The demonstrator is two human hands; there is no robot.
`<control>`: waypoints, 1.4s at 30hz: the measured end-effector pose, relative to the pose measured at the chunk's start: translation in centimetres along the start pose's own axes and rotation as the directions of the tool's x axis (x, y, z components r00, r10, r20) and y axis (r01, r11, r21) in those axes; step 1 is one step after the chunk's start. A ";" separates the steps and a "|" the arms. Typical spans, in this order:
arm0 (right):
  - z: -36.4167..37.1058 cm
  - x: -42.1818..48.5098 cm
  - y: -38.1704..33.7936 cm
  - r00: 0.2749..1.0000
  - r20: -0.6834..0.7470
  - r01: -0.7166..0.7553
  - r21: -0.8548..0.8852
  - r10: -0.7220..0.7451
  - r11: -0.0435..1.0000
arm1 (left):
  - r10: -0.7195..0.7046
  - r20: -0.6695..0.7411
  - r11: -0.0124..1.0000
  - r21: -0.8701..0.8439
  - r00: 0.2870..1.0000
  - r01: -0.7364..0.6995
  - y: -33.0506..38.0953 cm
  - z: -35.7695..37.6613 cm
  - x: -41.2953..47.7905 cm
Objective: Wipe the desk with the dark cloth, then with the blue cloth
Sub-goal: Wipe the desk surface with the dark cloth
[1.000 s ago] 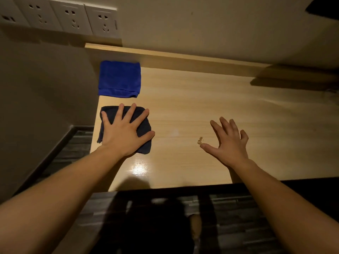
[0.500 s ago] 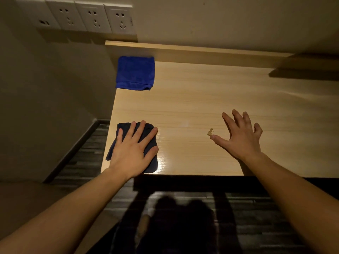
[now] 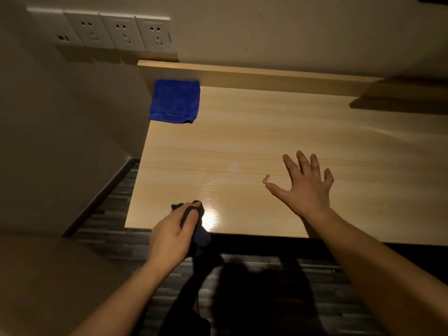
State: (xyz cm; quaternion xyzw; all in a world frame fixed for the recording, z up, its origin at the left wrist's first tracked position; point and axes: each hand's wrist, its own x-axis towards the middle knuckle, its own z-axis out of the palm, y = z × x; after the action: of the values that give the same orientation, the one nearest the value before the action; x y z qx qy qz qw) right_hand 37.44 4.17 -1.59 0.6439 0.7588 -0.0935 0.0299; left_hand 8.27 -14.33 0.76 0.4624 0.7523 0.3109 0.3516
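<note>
My left hand (image 3: 172,235) grips the dark cloth (image 3: 199,232), bunched up at the front left edge of the light wooden desk (image 3: 254,146); part of the cloth hangs over the edge. The blue cloth (image 3: 175,101) lies folded flat at the desk's back left corner. My right hand (image 3: 305,185) rests flat on the desk with fingers spread, holding nothing. A small tan crumb (image 3: 265,178) sits just left of its thumb.
A raised wooden ledge (image 3: 242,73) runs along the back of the desk. Several wall sockets (image 3: 126,32) are mounted above the back left corner. A dark striped floor (image 3: 106,214) shows left of the desk and below it.
My left hand dragged the dark cloth toward the front edge, then closed and bunched it up. The right hand stayed spread on the desk.
</note>
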 end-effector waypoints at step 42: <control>0.4 0.3 0.4 0.999 -0.040 0.028 0.026 -0.027 0.999 | 0.343 0.267 0.640 0.635 0.901 -0.432 3.6 5.8 14.3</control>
State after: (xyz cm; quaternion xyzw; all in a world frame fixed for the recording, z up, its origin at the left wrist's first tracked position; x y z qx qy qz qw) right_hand 37.79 4.48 -2.05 0.6354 0.7667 -0.0913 0.0052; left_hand 10.11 0.99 -3.10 0.7266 0.6730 0.0529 0.1275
